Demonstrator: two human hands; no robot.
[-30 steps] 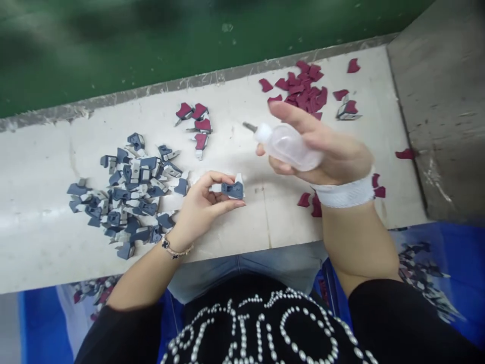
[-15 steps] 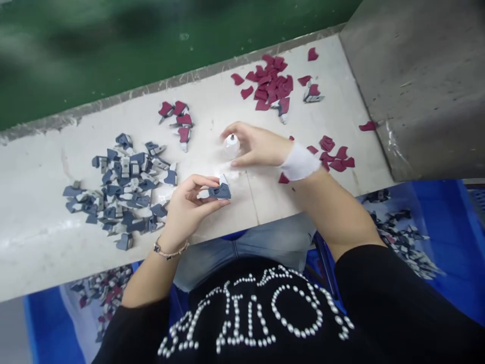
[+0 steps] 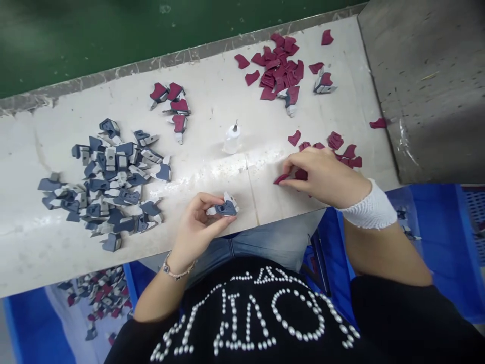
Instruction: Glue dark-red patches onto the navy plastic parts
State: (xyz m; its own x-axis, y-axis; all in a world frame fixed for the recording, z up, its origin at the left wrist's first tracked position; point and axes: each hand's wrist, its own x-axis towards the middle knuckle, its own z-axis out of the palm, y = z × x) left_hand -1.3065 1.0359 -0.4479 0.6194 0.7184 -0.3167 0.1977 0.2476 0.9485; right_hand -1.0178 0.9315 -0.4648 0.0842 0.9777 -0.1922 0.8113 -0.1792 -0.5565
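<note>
Near the table's front edge, my left hand [image 3: 200,222] pinches a grey-and-blue plastic part [image 3: 226,206] between thumb and fingers; its recessed blue face is turned up. To the right, my right hand [image 3: 322,174] has its thumb and fingertips closed on a small maroon piece [image 3: 281,179], low over the tabletop. More maroon pieces [image 3: 348,151] lie beside and partly under this hand. A small white bottle [image 3: 232,140] with a thin metal tip stands upright between and beyond my hands, touched by neither.
Grey-and-blue parts are heaped on the left of the white table [image 3: 212,172]. Several parts with maroon pieces on them [image 3: 179,124] lie behind. A maroon pile [image 3: 278,65] sits at the back. A metal panel [image 3: 424,91] borders the right. Blue bins [image 3: 30,323] stand below.
My right hand has let go of the white bottle, moved right and toward me, and closed on a maroon piece. My left hand still holds the grey-and-blue part. The camera view has shifted slightly.
</note>
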